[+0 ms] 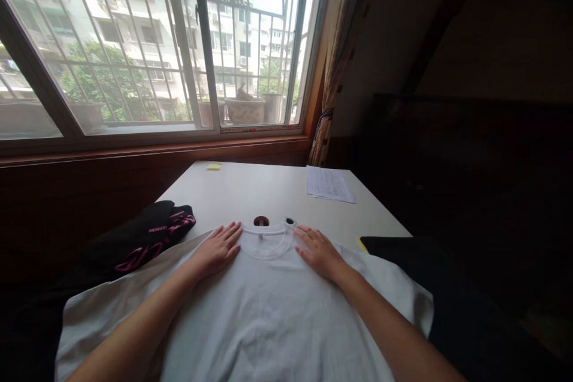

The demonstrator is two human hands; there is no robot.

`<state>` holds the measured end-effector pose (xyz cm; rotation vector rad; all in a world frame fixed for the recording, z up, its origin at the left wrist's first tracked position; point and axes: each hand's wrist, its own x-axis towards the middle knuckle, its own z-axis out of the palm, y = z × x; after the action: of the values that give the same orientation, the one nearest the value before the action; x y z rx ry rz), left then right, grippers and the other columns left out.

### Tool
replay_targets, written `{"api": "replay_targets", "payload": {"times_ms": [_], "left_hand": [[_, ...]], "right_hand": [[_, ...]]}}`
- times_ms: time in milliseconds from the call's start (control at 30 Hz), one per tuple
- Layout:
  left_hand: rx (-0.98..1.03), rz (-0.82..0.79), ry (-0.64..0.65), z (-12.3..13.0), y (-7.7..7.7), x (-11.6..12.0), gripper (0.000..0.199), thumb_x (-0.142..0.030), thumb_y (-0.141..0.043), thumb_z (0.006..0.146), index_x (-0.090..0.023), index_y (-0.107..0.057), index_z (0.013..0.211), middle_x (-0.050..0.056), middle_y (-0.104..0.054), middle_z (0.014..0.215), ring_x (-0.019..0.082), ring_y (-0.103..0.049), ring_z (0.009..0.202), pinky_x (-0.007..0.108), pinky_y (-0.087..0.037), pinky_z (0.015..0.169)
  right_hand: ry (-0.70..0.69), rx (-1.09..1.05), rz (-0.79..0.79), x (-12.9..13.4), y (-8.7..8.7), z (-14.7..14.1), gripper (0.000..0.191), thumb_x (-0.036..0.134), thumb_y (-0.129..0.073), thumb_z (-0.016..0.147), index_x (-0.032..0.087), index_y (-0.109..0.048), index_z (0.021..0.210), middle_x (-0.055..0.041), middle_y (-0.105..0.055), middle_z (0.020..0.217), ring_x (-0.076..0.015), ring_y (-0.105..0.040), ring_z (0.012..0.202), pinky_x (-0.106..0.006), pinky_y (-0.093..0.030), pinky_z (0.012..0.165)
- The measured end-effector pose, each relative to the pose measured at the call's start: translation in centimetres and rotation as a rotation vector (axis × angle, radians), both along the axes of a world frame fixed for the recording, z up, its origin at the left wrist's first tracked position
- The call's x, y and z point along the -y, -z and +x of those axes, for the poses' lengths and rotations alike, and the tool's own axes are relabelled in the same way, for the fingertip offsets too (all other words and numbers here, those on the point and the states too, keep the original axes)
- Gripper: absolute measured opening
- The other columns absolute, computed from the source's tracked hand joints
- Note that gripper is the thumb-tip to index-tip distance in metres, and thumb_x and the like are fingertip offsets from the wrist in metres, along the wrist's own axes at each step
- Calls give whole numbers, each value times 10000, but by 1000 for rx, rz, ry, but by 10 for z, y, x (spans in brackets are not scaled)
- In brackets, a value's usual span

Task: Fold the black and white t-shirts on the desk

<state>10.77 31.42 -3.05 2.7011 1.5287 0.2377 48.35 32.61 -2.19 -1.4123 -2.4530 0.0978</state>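
Note:
A white T-shirt (264, 304) lies spread out on the white table (259, 188), its round collar toward the window and both sleeves out to the sides. My left hand (219, 249) rests flat on the shirt's left shoulder beside the collar, fingers stretched. On the right shoulder lies my right hand (320, 252), with its fingers spread and the fingertips near the collar's edge. Neither hand grips the fabric. The lower part of the shirt runs out of view at the bottom.
Black clothing with pink print (143, 239) lies at the left edge, dark fabric (403, 248) at the right. Printed sheets (330, 184) and a yellow note (214, 166) are farther back. Beyond the collar are a brown round thing (261, 221) and a small white-rimmed one (290, 222).

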Motion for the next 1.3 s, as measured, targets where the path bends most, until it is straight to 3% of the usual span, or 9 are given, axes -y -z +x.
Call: {"api": "replay_targets", "payload": {"times_ms": [100, 200, 367, 567, 700, 833, 1067, 1200, 1300], "left_hand": [[4, 10, 6, -2, 3, -2, 605, -530, -229, 1048, -258, -220, 1588, 18, -191, 1649, 219, -188, 1525, 433, -155, 1241], [-1, 5, 7, -4, 6, -5, 613, -540, -219, 1046, -262, -195, 1592, 12, -167, 1654, 212, -164, 1530, 425, -131, 1243], [-6, -43, -5, -5, 5, -14, 625, -564, -209, 1040, -275, -176, 1593, 1, -149, 1656, 206, -150, 1533, 424, -121, 1241], [0, -35, -1, -5, 3, -15, 618, -548, -215, 1044, -264, -187, 1592, 16, -167, 1654, 206, -149, 1533, 432, -126, 1238], [8, -24, 1, -5, 4, -15, 608, -535, -237, 1044, -269, -197, 1589, 24, -184, 1649, 209, -163, 1529, 439, -134, 1237], [7, -25, -6, -3, 5, -15, 611, -540, -236, 1043, -264, -208, 1588, 31, -191, 1647, 214, -162, 1529, 446, -134, 1236], [-5, -23, 3, 4, 4, -17, 615, -538, -219, 1044, -255, -209, 1590, 34, -177, 1651, 212, -149, 1532, 443, -129, 1234], [-18, -32, 2, 4, 3, -19, 626, -542, -216, 1042, -235, -217, 1588, 41, -165, 1655, 216, -149, 1532, 447, -134, 1233], [-12, -16, 8, 4, 3, -19, 618, -544, -215, 1042, -255, -221, 1587, 36, -179, 1653, 207, -164, 1529, 436, -140, 1232]], "right_hand": [[228, 58, -22, -7, -10, 38, 482, 372, -540, 909, 244, -556, 1372, -92, -607, 1337, -266, -546, 1193, -418, -406, 1029], [375, 104, -164, -10, -24, 90, 374, 410, -591, 864, 214, -662, 1174, -92, -684, 1134, -257, -610, 1029, -367, -453, 880], [394, 10, -521, 9, -49, 150, 270, 431, -682, 738, 200, -687, 879, -53, -714, 873, -224, -640, 817, -278, -430, 669], [363, -121, -686, 48, -63, 189, 238, 421, -711, 657, 201, -656, 732, -24, -686, 788, -223, -630, 773, -262, -409, 615], [381, -275, -616, 56, -64, 220, 342, 536, -679, 707, 211, -676, 816, -23, -690, 810, -235, -633, 815, -277, -446, 672], [462, -244, -493, 49, -64, 236, 376, 586, -617, 738, 222, -672, 816, -33, -702, 819, -249, -643, 835, -303, -453, 713], [655, 65, -268, 25, -70, 227, 200, 426, -578, 797, 242, -650, 769, -71, -705, 858, -278, -664, 817, -361, -456, 692], [880, 177, -167, 24, -83, 219, 253, 431, -499, 879, 244, -659, 818, -132, -702, 927, -338, -663, 776, -431, -459, 640], [928, 243, -61, 26, -91, 211, 310, 414, -450, 922, 221, -685, 865, -184, -694, 944, -372, -666, 810, -497, -463, 685]]}}
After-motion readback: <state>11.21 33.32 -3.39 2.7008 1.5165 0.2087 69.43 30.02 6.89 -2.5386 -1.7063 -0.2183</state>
